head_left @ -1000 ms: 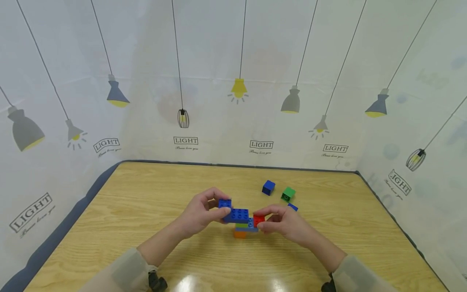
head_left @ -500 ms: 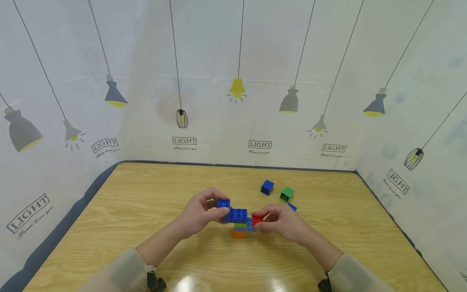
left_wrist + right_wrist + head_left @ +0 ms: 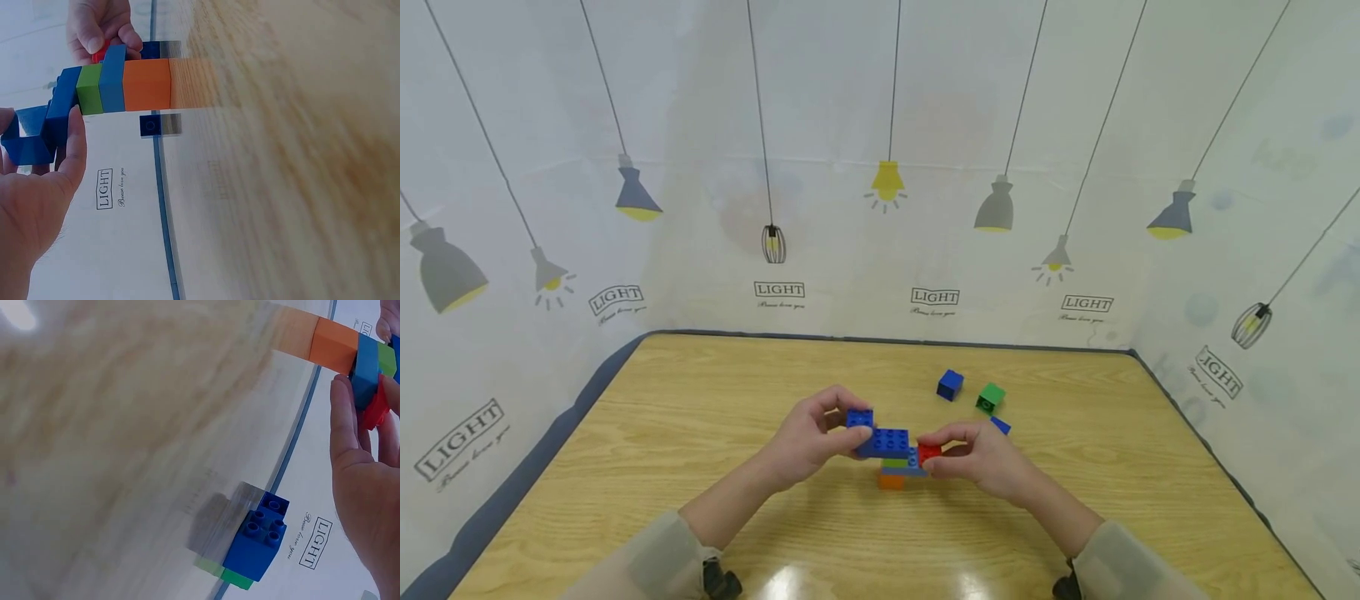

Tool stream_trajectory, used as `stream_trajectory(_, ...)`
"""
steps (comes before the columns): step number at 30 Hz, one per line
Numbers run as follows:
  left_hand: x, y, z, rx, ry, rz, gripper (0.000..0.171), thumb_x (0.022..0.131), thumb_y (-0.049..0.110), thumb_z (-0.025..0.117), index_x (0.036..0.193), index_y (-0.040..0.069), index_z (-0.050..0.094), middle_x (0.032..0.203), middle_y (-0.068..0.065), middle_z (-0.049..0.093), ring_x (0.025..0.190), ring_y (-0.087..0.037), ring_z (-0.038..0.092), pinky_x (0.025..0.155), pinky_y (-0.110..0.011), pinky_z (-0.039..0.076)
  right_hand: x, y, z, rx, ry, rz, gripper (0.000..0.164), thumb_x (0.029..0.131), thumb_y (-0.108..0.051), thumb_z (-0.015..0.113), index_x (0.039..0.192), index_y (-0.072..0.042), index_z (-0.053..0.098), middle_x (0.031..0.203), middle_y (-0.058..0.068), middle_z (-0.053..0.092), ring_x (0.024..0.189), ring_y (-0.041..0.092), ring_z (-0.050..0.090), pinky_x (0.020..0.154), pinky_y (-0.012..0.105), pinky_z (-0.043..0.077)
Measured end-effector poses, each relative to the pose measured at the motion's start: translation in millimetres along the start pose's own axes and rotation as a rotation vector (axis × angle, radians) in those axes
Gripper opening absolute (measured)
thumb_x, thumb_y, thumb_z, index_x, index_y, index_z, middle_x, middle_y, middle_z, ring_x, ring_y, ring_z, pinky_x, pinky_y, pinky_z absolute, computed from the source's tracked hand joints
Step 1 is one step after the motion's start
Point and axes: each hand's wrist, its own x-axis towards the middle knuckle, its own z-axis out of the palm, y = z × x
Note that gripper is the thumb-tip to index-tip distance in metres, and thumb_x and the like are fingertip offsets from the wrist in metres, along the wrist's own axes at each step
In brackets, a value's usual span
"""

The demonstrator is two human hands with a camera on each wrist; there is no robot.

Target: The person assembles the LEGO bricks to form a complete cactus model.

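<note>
A stepped stack of toy building bricks stands on the table between both hands. Its base is an orange brick (image 3: 147,84), under a light blue brick (image 3: 366,370) and a lime green brick (image 3: 90,89). A long blue brick (image 3: 892,442) lies on top, with a small blue brick (image 3: 861,417) at its left end. My left hand (image 3: 805,440) grips these blue bricks between thumb and fingers. My right hand (image 3: 988,460) pinches a small red brick (image 3: 929,451) at the light blue brick's right end. In the right wrist view the red brick looks tilted; its seating is partly hidden by fingers.
Beyond the right hand lie a loose dark blue brick (image 3: 950,385), a green brick (image 3: 990,398) and another blue brick (image 3: 1000,425), partly hidden by that hand. The wooden table (image 3: 715,375) ends at a printed cloth backdrop (image 3: 850,267) behind and on both sides.
The head view has shifted very slightly. Both hands keep the same grips, and neither the stack nor the loose bricks visibly move.
</note>
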Motion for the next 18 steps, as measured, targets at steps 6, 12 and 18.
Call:
stream_trajectory(6, -0.2, 0.2, -0.2, -0.004, 0.000, 0.012, 0.030, 0.106, 0.012, 0.073, 0.131, -0.002, 0.063, 0.127, -0.017, 0.062, 0.109, -0.028, 0.069, 0.084, -0.037, 0.070, -0.2, 0.0, 1.1, -0.023, 0.008, -0.004, 0.036, 0.100, -0.020, 0.084, 0.131, -0.003, 0.077, 0.134, 0.019, 0.071, 0.109, 0.027, 0.079, 0.090, 0.033, 0.068)
stream_trajectory(12, 0.2, -0.7, -1.2, -0.016, -0.007, 0.017, 0.031, 0.106, 0.012, 0.073, 0.131, -0.002, 0.063, 0.125, -0.013, 0.062, 0.109, -0.027, 0.069, 0.087, -0.047, 0.070, -2.1, -2.9, 2.0, -0.080, 0.004, -0.005, 0.038, 0.101, -0.025, 0.083, 0.134, -0.007, 0.075, 0.132, 0.016, 0.071, 0.105, 0.023, 0.078, 0.089, 0.033, 0.068)
stream_trajectory(18, 0.5, -1.9, -1.2, -0.027, -0.015, 0.017, 0.031, 0.106, 0.013, 0.074, 0.131, -0.002, 0.062, 0.123, -0.010, 0.063, 0.108, -0.027, 0.069, 0.089, -0.054, 0.069, -6.1, 0.6, -1.0, -0.096, -0.003, -0.029, 0.039, 0.102, -0.025, 0.082, 0.136, -0.008, 0.074, 0.133, 0.016, 0.071, 0.105, 0.025, 0.077, 0.090, 0.035, 0.068)
